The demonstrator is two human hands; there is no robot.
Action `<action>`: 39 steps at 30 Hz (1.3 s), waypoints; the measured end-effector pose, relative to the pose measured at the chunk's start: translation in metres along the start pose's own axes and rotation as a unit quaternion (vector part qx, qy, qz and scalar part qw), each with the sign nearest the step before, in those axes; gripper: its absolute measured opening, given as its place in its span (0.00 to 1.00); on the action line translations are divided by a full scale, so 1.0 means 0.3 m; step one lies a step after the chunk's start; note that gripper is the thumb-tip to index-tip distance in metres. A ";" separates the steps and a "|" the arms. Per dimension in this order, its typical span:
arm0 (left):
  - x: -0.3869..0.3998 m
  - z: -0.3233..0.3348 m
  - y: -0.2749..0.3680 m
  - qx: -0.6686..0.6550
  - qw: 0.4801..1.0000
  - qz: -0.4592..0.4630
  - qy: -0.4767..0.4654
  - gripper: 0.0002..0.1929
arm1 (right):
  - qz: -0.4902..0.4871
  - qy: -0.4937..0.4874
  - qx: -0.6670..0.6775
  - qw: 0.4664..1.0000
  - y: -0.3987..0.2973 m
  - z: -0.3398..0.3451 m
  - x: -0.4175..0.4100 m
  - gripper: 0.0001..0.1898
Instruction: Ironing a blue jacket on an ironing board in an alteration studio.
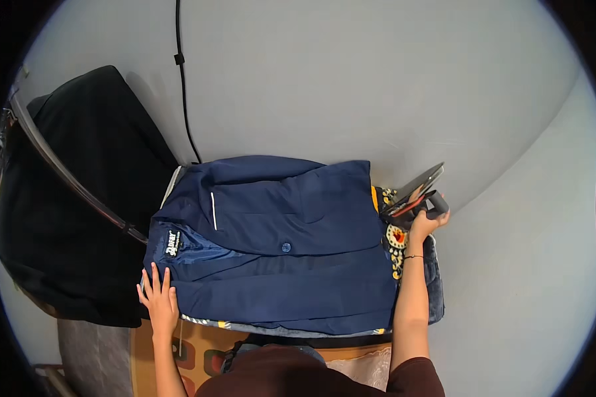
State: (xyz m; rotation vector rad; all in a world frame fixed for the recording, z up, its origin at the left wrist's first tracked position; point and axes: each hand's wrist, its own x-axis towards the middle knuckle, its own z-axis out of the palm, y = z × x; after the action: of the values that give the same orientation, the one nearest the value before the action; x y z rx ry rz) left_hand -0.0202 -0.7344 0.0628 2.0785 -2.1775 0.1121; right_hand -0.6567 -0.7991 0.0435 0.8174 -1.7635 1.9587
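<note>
A navy blue blazer (278, 288) lies front up before me, its collar towards the left and its hem towards the right. One round button (286, 247) shows near its middle, and white trim edges the chest pocket (213, 211). At the collar end my left hand (161, 303) rests on the shoulder cloth, fingers spread and holding nothing. My right hand (425, 226) grips the handle of a clothes iron (419, 191) just past the hem. The iron is tilted up on edge, its soleplate turned away from me towards the wall and the blazer.
Under the blazer is a patterned dark plush blanket (434, 283). Black garments (89, 198) hang at the left beside a curved metal rail (74, 178). A black cable (185, 99) runs down the grey wall (377, 74). Below lies a patterned orange mat (144, 347).
</note>
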 end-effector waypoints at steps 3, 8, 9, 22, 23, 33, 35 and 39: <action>-0.020 -0.026 0.006 -0.066 0.997 0.041 0.000 0.28 | -0.024 0.012 -0.031 0.999 0.059 -0.025 0.009 0.35; -0.067 -0.024 0.041 -0.074 0.974 0.212 0.021 0.40 | 0.109 0.004 -0.050 0.993 0.030 -0.023 -0.025 0.33; -0.069 -0.013 0.049 -0.066 0.973 0.219 0.018 0.41 | 0.102 -0.007 -0.050 0.994 0.034 -0.026 -0.023 0.32; -0.024 -0.012 0.053 -0.055 0.955 0.289 0.037 0.43 | 0.132 -0.178 -0.055 0.974 -0.010 -0.151 0.005 0.28; -0.022 -0.010 0.057 -0.056 0.954 0.291 0.038 0.43 | 0.150 -0.198 -0.059 0.967 -0.009 -0.160 0.020 0.28; -0.014 -0.006 0.068 -0.057 0.952 0.294 0.060 0.41 | 0.039 -0.196 -0.268 0.943 -0.162 -0.239 -0.074 0.40; -0.011 -0.007 0.072 -0.059 0.951 0.296 0.067 0.40 | -0.080 -0.236 -0.259 0.933 -0.222 -0.295 -0.124 0.39; -0.017 -0.014 0.072 -0.048 0.952 0.296 0.062 0.41 | -0.176 -0.328 -0.335 0.866 -0.400 -0.421 -0.205 0.40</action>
State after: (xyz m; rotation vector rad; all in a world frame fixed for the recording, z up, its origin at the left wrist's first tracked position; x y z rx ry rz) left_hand -0.0414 -0.7277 0.0668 1.2706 -2.5827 0.1821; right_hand -0.5556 -0.6516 0.0903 1.4904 -2.2281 0.7485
